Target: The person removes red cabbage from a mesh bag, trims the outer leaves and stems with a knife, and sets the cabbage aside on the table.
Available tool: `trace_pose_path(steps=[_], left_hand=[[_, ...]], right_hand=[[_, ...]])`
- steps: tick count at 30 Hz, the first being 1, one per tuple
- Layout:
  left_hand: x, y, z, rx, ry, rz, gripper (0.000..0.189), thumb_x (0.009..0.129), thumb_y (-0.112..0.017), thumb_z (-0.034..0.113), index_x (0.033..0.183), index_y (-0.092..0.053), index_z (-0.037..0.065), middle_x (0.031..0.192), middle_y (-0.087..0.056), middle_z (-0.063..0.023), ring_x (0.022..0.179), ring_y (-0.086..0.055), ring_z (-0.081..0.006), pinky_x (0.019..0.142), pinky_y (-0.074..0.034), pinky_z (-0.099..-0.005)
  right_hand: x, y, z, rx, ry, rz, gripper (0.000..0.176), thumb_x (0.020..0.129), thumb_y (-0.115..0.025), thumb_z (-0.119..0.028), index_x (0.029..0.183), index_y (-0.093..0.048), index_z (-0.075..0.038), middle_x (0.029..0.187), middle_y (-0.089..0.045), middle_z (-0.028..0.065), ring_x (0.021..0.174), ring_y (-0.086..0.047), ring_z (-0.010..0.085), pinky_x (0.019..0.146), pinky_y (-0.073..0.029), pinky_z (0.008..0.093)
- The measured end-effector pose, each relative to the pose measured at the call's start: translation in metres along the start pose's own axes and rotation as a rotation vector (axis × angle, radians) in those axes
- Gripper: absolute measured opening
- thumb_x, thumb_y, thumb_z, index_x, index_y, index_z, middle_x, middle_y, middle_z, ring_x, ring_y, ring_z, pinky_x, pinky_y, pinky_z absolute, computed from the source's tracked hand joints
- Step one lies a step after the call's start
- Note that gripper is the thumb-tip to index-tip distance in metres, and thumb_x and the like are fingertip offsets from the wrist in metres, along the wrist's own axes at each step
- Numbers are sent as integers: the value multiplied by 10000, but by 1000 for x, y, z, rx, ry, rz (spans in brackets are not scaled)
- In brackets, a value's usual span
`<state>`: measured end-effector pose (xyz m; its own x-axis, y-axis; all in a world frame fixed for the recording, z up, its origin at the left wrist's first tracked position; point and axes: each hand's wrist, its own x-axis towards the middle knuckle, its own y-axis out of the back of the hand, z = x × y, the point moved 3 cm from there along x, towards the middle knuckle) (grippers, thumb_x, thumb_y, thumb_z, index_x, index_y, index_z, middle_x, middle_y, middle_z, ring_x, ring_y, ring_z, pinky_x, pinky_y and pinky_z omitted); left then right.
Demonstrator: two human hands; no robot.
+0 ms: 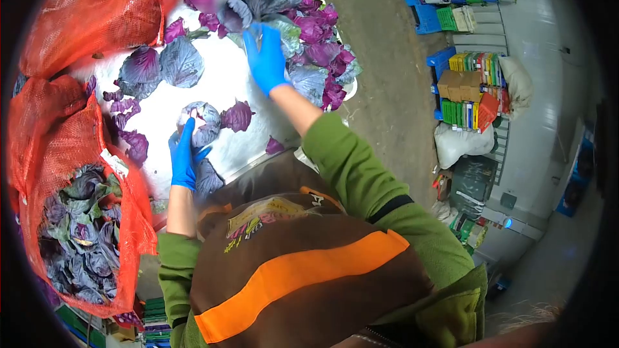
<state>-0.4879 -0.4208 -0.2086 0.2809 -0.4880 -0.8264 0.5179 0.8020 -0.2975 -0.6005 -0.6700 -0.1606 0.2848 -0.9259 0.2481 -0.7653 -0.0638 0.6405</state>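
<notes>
On the white table my left hand, in a blue glove, holds a small red cabbage against the surface, with the thumb spread to the right. My right hand, also gloved in blue, is raised by the leaf pile, fingers apart. Beside its fingertips is a dark curled leaf. A purple leaf lies just right of the cabbage. Two large dark leaves are further up the table, and another dark leaf sits below my left hand.
A red mesh sack of cabbages stands at the left, with more red mesh above it. White crate rims show by the leaf pile. Coloured crates are stacked across the floor at the right.
</notes>
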Motion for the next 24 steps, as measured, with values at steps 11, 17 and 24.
trace_pose_path(steps=[11,17,24], left_hand=[[16,-5,-30,104,-199,142,834,732,-822,303,1343,-354,-18,1261,-492,-182,1077,-556,-241,852,-519,-319],[0,-21,-16,69,-127,187,783,736,-820,321,1283,-392,-41,1190,-534,-165,1049,-563,-219,868,-493,-312],[13,-20,-20,123,-183,180,818,720,-830,331,1269,-382,-76,1219,-507,-186,1061,-555,-231,895,-478,-323]], right_hand=[[-128,10,-28,-304,205,-705,414,962,-451,-349,1304,-516,-124,900,-679,106,740,-662,283,599,-515,408],[-121,-6,-30,-516,241,-653,405,949,-500,-350,1287,-547,-132,924,-679,115,752,-667,263,596,-515,377],[-107,-10,-22,-358,119,-561,435,933,-513,-406,1244,-574,-107,930,-692,134,767,-680,253,647,-527,374]])
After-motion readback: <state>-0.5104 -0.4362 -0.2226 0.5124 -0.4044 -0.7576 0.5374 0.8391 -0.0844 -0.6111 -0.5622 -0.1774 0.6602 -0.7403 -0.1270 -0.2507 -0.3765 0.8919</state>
